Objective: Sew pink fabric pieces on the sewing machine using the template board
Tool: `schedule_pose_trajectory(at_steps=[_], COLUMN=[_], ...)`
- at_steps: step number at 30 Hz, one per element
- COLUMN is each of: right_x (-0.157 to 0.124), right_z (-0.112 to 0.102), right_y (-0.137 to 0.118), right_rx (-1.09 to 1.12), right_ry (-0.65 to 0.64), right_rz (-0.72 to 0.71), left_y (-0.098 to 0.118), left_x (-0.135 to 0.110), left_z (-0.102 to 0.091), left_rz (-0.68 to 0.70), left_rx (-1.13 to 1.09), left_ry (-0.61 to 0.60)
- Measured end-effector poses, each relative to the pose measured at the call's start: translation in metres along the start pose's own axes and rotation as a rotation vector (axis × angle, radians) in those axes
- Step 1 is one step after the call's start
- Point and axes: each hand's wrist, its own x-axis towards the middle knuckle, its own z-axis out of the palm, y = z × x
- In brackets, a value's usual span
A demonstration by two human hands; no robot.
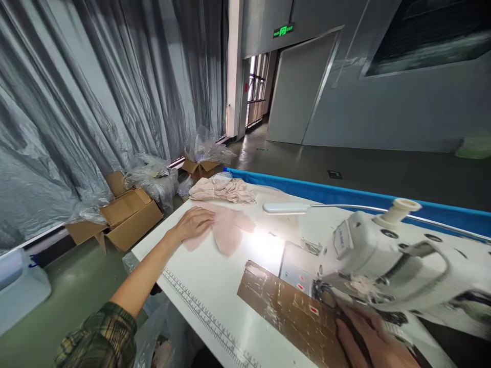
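Right hand point(378, 340) beside sewing machine point(364, 255), left hand point(197, 221) curled over pink fabric point(227, 237), either grip hard to tell

Two of your hands show: one left hand point(195, 222) and one right hand point(366, 332). You have one worktable point(199, 278), one sewing machine point(383, 255), one white lamp head point(286, 208), one ruler scale point(207, 318) along the edge and one brown strip point(280, 306). Count one tied bundle of knitted fabric point(220, 190); the pale pink fabric pieces point(227, 237) overlap, so you cannot get a sure number. Beyond your table are two cardboard boxes point(134, 222), one translucent plastic container point(26, 294), one grey door point(303, 87), one green exit sign point(283, 31) and two floor markings point(335, 174). You see several clear plastic bags point(153, 176), too tangled to number.
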Motion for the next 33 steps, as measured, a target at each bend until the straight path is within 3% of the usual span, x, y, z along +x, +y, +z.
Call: schedule_pose_trajectory(at_steps=[3, 8, 10, 12, 14, 18, 21, 23, 25, 29, 33], right_x=[0.004, 0.015, 0.017, 0.013, 0.003, -0.013, -0.008, 0.001, 0.011, 0.024, 0.026], right_z=[-0.017, -0.052, -0.060, -0.065, -0.069, -0.082, -0.089, -0.089, -0.085, -0.079, -0.085], right_y=[-0.020, -0.083, -0.103, -0.115, -0.117, -0.107, -0.093, -0.081, -0.069, -0.059, -0.066], right_rx=[0.026, 0.274, 0.328, 0.390, 0.472, 0.767, 1.052, 1.093, 1.008, 0.584, 0.353], right_ry=[-0.039, -0.200, -0.272, -0.367, -0.490, -0.728, -0.891, -0.822, -0.667, -0.481, -0.415], right_rz=[-0.056, -0.147, -0.158, -0.137, -0.044, 0.336, 0.593, 0.709, 0.776, 0.617, 0.512], left_y=[0.031, 0.108, 0.137, 0.160, 0.174, 0.174, 0.163, 0.158, 0.156, 0.154, 0.151], left_x=[-0.001, -0.014, -0.021, -0.027, -0.029, -0.028, -0.023, -0.018, -0.011, 0.005, 0.014], left_z=[0.005, 0.021, 0.022, 0.016, 0.006, -0.008, 0.000, 0.011, 0.023, 0.041, 0.048], left_rz=[0.120, 0.317, 0.403, 0.442, 0.378, -0.023, -0.242, -0.296, -0.242, 0.074, 0.217], left_rx=[-0.036, -0.098, -0.237, -0.440, -0.693, -1.106, -1.126, -1.007, -0.782, -0.264, -0.102], left_ry=[-0.069, -0.258, -0.379, -0.418, -0.435, -0.501, -0.433, -0.392, -0.359, -0.242, -0.062])
